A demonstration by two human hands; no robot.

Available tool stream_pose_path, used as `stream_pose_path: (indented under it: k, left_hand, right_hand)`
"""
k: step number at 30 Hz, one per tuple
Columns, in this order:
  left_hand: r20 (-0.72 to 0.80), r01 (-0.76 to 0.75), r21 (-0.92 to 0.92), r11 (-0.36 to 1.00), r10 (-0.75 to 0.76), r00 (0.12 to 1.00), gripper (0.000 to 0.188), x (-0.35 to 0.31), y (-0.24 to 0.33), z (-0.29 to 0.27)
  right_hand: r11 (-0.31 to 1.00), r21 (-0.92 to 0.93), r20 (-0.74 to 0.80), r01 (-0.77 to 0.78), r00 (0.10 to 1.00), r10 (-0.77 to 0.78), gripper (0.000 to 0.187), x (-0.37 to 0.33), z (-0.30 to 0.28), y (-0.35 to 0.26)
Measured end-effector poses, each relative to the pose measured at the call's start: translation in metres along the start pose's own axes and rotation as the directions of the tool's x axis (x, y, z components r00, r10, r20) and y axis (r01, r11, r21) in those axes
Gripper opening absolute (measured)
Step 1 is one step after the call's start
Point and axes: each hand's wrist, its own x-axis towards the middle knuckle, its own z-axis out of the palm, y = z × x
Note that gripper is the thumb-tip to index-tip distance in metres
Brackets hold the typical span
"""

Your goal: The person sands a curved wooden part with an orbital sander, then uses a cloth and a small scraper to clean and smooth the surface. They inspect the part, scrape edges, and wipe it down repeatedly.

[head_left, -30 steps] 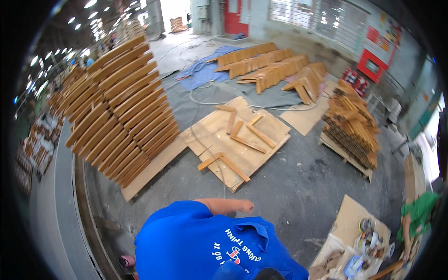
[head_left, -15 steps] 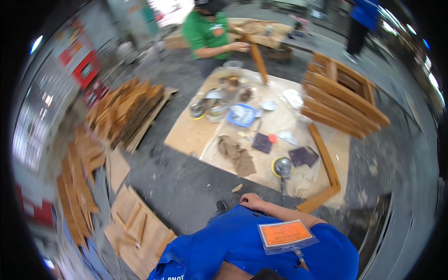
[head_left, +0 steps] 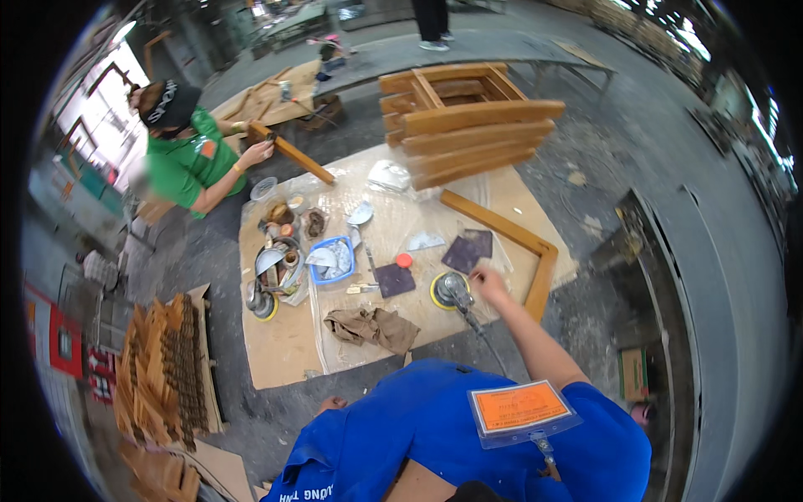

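While the right hand [head_left: 489, 284] reaches forward over the sheet, it comes down just beside the sander [head_left: 449, 290], a round tool with a yellow pad lying flat on the cardboard [head_left: 284, 343]. Motion blur hides the fingers: whether they are spread or curled cannot be told, and no grasp on the sander is visible. The sander's cord [head_left: 485, 339] trails back toward the person's blue shirt. The left hand [head_left: 333, 405] shows only in part at the shirt's lower left edge, resting low near the floor; its fingers cannot be read, and it holds nothing visible.

Around the sander lie dark sandpaper squares [head_left: 395, 279], a small red cap [head_left: 404, 260], a brown rag [head_left: 372, 326] and a blue tray [head_left: 333, 259]. Left of these stand several tins and lids [head_left: 276, 268]. An L-shaped wooden frame [head_left: 535, 251] borders the sheet on the right; a stack of wooden frames [head_left: 468, 125] stands behind it. Stacked slats [head_left: 159, 368] lie at far left.

A co-worker in a green shirt [head_left: 188, 163] crouches at the upper left, holding a wooden bar [head_left: 293, 155].

Judged status: the sander is not yet lifted, and no workpiece lies under it. Sanding appears still to be done; materials are laid out ready.
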Motion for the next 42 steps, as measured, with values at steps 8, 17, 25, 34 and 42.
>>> stream_pose_path:
  k: [8,17,25,34,42]
  left_hand:
    - [0.15,-0.037,0.165,0.986,0.012,0.989,0.033,0.04,0.015,-0.034]
    - [0.181,-0.063,0.212,0.975,0.024,0.983,0.033,0.032,0.069,-0.005]
    - [0.17,-0.087,0.205,0.975,0.052,0.984,0.032,0.013,0.121,0.032]
    - [0.141,-0.09,0.246,0.965,0.056,0.988,0.032,-0.008,0.145,0.035]
    - [0.141,-0.058,0.273,0.96,0.02,0.99,0.032,-0.005,0.145,0.022]
  right_hand:
    - [0.689,-0.184,-0.535,-0.701,0.659,0.529,0.062,-0.064,-0.097,0.137]
    - [0.394,0.73,0.057,-0.558,0.625,0.779,0.056,-0.08,-0.068,0.199]
    - [0.309,0.797,0.168,-0.52,0.681,0.713,0.054,-0.065,-0.086,0.179]
    - [-0.13,0.947,0.32,-0.292,0.84,0.438,0.051,-0.049,-0.111,0.125]
    - [-0.047,0.948,0.313,-0.316,0.886,0.341,0.05,-0.086,-0.146,0.099]
